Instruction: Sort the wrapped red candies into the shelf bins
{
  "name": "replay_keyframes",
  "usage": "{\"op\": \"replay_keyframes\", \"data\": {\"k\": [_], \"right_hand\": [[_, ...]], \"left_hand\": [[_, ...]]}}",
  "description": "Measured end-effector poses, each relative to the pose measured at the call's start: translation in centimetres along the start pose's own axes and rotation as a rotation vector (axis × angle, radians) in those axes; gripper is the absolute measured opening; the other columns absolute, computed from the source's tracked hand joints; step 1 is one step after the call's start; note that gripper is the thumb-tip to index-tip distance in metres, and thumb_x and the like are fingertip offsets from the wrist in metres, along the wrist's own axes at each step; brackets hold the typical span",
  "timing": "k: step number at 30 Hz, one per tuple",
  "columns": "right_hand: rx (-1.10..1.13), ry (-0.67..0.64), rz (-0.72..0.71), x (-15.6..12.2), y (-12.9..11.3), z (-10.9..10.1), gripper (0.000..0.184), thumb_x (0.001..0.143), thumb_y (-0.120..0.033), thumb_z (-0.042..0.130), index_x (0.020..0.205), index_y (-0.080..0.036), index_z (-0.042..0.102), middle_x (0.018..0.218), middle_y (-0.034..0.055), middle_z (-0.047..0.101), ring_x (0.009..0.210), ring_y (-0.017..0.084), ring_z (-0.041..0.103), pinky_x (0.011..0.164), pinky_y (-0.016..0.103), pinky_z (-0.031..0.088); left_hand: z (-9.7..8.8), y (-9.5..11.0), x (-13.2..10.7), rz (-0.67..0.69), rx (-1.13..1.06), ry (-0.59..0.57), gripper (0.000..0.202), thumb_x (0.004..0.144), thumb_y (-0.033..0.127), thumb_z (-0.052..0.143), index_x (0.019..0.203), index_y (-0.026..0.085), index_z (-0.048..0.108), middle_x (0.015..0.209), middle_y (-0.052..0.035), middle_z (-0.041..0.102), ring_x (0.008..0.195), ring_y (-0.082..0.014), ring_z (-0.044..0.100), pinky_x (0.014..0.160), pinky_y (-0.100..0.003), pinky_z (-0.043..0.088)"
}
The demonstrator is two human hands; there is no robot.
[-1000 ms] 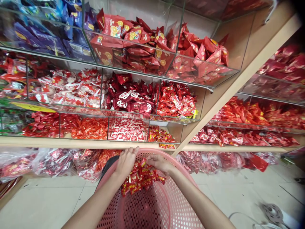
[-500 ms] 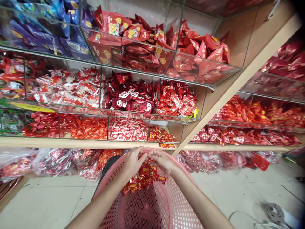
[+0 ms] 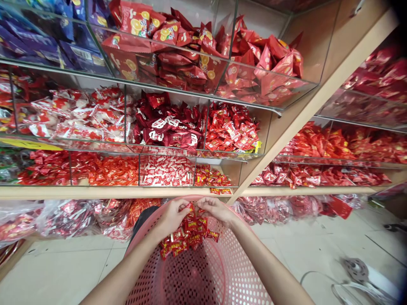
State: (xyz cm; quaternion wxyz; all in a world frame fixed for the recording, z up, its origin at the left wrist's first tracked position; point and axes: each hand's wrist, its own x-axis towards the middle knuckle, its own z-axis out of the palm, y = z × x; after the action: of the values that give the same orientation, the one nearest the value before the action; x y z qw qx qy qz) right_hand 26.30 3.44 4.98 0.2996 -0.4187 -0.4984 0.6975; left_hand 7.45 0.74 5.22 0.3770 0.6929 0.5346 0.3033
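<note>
Both my hands are over the far side of a pink perforated plastic basket. My left hand pinches at a small red candy packet with thumb and forefinger. Close beside it, my right hand has its thumb and fingers pinched together at the upper edge of the red packets; its fingertips partly hide what they grip. Below the hands, several small red candy packets with yellow lettering are bunched against the basket's far wall. The basket's lower part shows bare holes.
Ahead, clear-fronted shelf bins hold red wrapped sweets, dark red packets and larger orange-printed bags. Two loose packets lie on the shelf ledge. Filled plastic bags sit beneath. A white fan-like object and cable lie right.
My hands have drawn slightly apart, the left one moving left, showing more of the red packet between them. The view has shifted a little, so the shelves sit further left.
</note>
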Motion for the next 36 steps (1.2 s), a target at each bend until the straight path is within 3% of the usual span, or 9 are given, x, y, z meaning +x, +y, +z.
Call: {"op": "replay_keyframes", "data": {"k": [3, 5, 9, 12, 16, 20, 23, 27, 36], "right_hand": [[-0.046, 0.010, 0.010, -0.3, -0.4, -0.6, 0.039, 0.062, -0.047, 0.072, 0.086, -0.017, 0.063, 0.084, 0.0031, 0.066, 0.082, 0.015, 0.059, 0.071, 0.029, 0.046], [-0.074, 0.004, 0.017, -0.3, -0.2, -1.0, 0.040, 0.062, -0.045, 0.072, 0.090, -0.018, 0.063, 0.087, 0.0037, 0.067, 0.085, 0.016, 0.060, 0.073, 0.029, 0.046], [-0.150, -0.065, -0.027, 0.0, 0.4, -1.3, 0.041, 0.063, -0.041, 0.073, 0.095, -0.018, 0.062, 0.092, 0.0048, 0.067, 0.084, 0.015, 0.060, 0.076, 0.031, 0.045], [-0.224, -0.088, -0.078, 0.4, 0.6, -1.2, 0.045, 0.062, -0.040, 0.073, 0.100, -0.017, 0.061, 0.096, 0.0055, 0.066, 0.083, 0.014, 0.059, 0.075, 0.030, 0.045], [-0.347, -0.034, -0.082, 0.6, 0.8, -0.8, 0.049, 0.055, -0.041, 0.076, 0.097, -0.017, 0.063, 0.094, 0.0051, 0.066, 0.079, 0.015, 0.059, 0.069, 0.029, 0.047], [-0.523, 0.058, -0.087, 0.9, 1.2, -0.7, 0.030, 0.058, -0.041, 0.074, 0.072, -0.017, 0.064, 0.069, -0.0002, 0.063, 0.062, 0.012, 0.055, 0.057, 0.025, 0.043], [-0.548, 0.112, -0.081, 1.0, 1.7, -0.7, 0.028, 0.060, -0.041, 0.072, 0.062, -0.017, 0.058, 0.053, -0.0038, 0.055, 0.050, 0.010, 0.049, 0.047, 0.022, 0.037], [-0.480, 0.120, -0.022, 0.9, 1.9, -0.7, 0.028, 0.061, -0.041, 0.071, 0.068, -0.019, 0.054, 0.053, -0.0069, 0.050, 0.040, 0.008, 0.045, 0.040, 0.021, 0.032], [-0.498, 0.050, -0.087, 1.0, 1.7, -0.4, 0.032, 0.056, -0.033, 0.073, 0.082, -0.018, 0.063, 0.054, -0.0081, 0.043, 0.049, 0.008, 0.037, 0.047, 0.022, 0.027]], "left_hand": [[-0.4, 0.1, -0.4, 0.001, 0.177, -0.090, 0.020, 0.081, 0.025, 0.039, 0.080, 0.018, 0.058, 0.079, -0.0005, 0.065, 0.074, -0.0117, 0.057, 0.070, -0.022, 0.042], [-0.6, 0.6, -1.0, -0.015, 0.408, -0.149, 0.017, 0.079, 0.020, 0.040, 0.079, 0.018, 0.057, 0.080, -0.0019, 0.064, 0.077, -0.0145, 0.057, 0.071, -0.026, 0.042], [0.0, 1.8, -2.3, 0.012, 0.776, -0.220, 0.031, 0.076, 0.007, 0.037, 0.097, 0.017, 0.057, 0.105, -0.0086, 0.061, 0.097, -0.0208, 0.057, 0.079, -0.032, 0.044], [0.8, 2.1, -2.8, 0.025, 0.889, -0.252, 0.039, 0.079, 0.004, 0.032, 0.107, 0.016, 0.056, 0.107, -0.0102, 0.061, 0.102, -0.0219, 0.057, 0.083, -0.035, 0.045], [1.4, 1.8, -3.0, 0.048, 0.944, -0.267, 0.041, 0.081, 0.003, 0.031, 0.111, 0.015, 0.056, 0.107, -0.0104, 0.062, 0.102, -0.0223, 0.057, 0.086, -0.037, 0.046], [1.6, 1.8, -2.9, 0.036, 0.953, -0.293, 0.040, 0.081, 0.002, 0.032, 0.108, 0.014, 0.058, 0.106, -0.0116, 0.064, 0.103, -0.0224, 0.058, 0.084, -0.035, 0.048], [1.6, 1.9, -2.9, 0.027, 0.947, -0.307, 0.040, 0.079, -0.001, 0.032, 0.105, 0.013, 0.060, 0.104, -0.0129, 0.064, 0.099, -0.0234, 0.060, 0.080, -0.035, 0.050], [1.7, 1.5, -2.8, 0.016, 0.913, -0.306, 0.042, 0.079, -0.001, 0.029, 0.105, 0.012, 0.060, 0.100, -0.0135, 0.065, 0.093, -0.0242, 0.063, 0.075, -0.036, 0.051], [1.9, 0.5, -2.8, -0.022, 0.874, -0.307, 0.036, 0.082, 0.005, 0.032, 0.105, 0.015, 0.058, 0.094, -0.0120, 0.067, 0.086, -0.0245, 0.065, 0.070, -0.036, 0.050]]}}
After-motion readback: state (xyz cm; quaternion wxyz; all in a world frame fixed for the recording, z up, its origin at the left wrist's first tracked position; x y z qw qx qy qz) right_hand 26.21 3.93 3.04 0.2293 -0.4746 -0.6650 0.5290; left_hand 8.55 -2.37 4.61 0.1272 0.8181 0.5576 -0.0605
